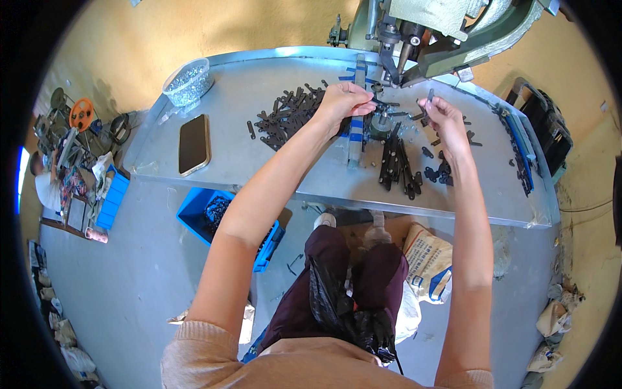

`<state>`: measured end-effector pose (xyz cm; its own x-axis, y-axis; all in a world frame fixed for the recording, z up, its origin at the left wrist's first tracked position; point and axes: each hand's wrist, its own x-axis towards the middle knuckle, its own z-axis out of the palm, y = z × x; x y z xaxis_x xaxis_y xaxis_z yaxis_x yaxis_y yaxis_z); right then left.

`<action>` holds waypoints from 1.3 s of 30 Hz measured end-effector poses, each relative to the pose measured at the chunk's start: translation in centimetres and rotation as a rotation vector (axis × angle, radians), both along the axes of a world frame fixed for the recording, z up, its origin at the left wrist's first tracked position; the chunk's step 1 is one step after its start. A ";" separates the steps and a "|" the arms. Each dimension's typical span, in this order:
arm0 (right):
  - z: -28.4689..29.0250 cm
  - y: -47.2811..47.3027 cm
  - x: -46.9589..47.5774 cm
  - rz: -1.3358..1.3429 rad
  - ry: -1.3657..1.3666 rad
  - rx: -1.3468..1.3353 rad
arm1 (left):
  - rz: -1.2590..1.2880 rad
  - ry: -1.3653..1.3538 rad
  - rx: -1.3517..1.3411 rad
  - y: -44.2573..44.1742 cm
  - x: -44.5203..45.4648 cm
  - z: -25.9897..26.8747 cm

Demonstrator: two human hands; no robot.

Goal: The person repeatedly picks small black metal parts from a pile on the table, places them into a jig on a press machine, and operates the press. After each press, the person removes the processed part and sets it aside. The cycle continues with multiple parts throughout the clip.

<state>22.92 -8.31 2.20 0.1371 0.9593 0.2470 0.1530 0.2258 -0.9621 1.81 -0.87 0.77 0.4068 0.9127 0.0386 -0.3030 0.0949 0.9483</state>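
My left hand (pixel 346 101) pinches a small dark metal strip (pixel 380 102) just above the riveting fixture (pixel 381 124) under the press. Between the thumb and fingers of my right hand (pixel 444 116) another dark flat strip (pixel 430 95) stands up, to the right of the fixture. A large heap of black metal strips (pixel 291 114) lies left of the tape-wrapped bar (pixel 357 121), partly behind my left forearm. Longer black linked strips (pixel 396 163) are bunched in front of the fixture. Small black plates (pixel 440 170) lie loose beside my right wrist.
The green press (pixel 432 29) overhangs the metal table (pixel 243 146). On the left are a plastic tub of small shiny parts (pixel 187 85) and a phone (pixel 193 145). A blue bin (pixel 201 209) stands below the edge. A person (pixel 48 189) sits far left by machinery.
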 end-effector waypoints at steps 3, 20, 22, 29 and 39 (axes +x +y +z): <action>-0.1 0.5 -1.5 0.180 0.502 -0.062 | 0.044 0.088 0.074 -0.1 0.1 -0.2; -2.3 1.3 -4.4 0.220 0.259 -0.078 | 0.065 0.167 0.268 -0.2 -0.1 -1.3; -2.4 1.5 -4.3 0.216 0.247 -0.053 | 0.061 0.162 0.276 -0.1 0.0 -1.3; -2.3 1.7 -4.5 0.133 0.033 -0.038 | 0.061 0.168 0.291 0.0 0.0 -1.4; -1.7 1.1 -3.5 0.050 0.158 -0.087 | 0.100 0.205 0.328 -0.2 -0.2 -1.4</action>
<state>19.38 -7.17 0.50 0.1196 0.9827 0.1415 -0.0110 0.1438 -0.9895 1.57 -1.06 -0.62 0.3459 0.9010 0.2619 -0.0969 -0.2433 0.9651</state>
